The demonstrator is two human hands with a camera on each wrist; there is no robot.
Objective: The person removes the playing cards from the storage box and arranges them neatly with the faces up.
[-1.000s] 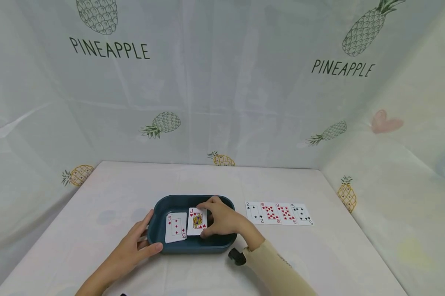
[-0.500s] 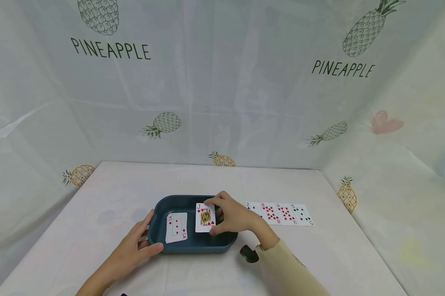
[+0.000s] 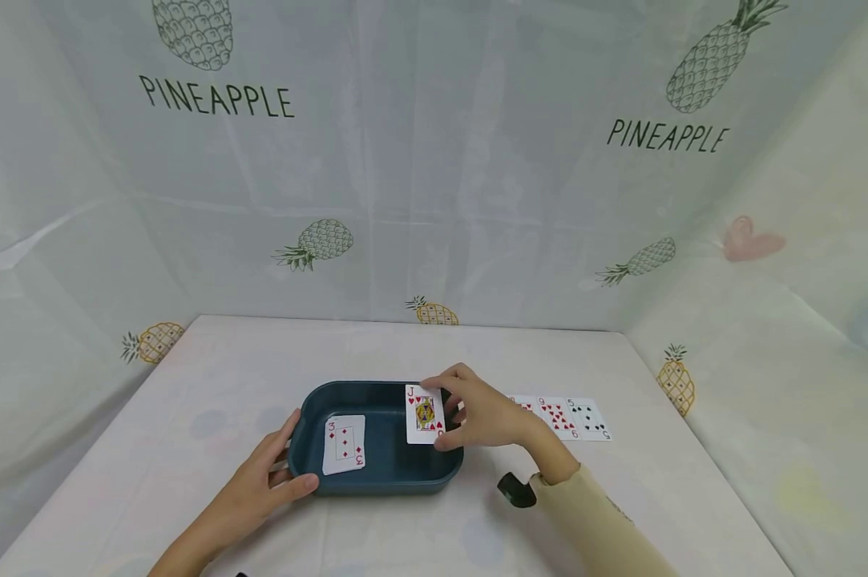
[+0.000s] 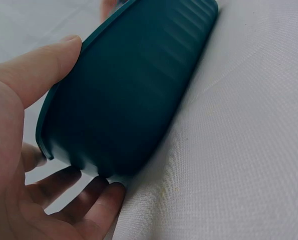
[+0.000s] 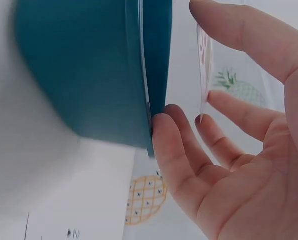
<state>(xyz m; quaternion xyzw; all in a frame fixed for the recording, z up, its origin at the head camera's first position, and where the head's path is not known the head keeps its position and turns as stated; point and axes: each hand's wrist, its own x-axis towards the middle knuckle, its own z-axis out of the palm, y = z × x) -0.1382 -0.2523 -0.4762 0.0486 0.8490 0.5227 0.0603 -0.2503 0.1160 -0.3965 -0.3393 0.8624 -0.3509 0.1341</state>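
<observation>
- Head view: the right hand [image 3: 484,413] pinches a jack of hearts [image 3: 425,413] between thumb and fingers, the card's face showing, over the right end of a dark teal tray [image 3: 390,483].
- Right wrist view: a gap separates the card from the tray's rim; the thumb is at one edge, fingertips at the opposite one.
- The left hand [image 3: 256,481] grips the tray's left end, its thumb on the rim and the other fingers spread against the outer wall.
- Inside the tray, on the left, a three of diamonds [image 3: 344,445] lies face up on a small stack.
- On the white-covered worktop [image 3: 275,353], right of the tray, a row of face-up cards includes a red nine [image 3: 556,415] and, rightmost, a black five [image 3: 587,418]; the right hand partly hides the row's left end.
- A pineapple-print cloth [image 3: 419,160] hangs at the far side.
</observation>
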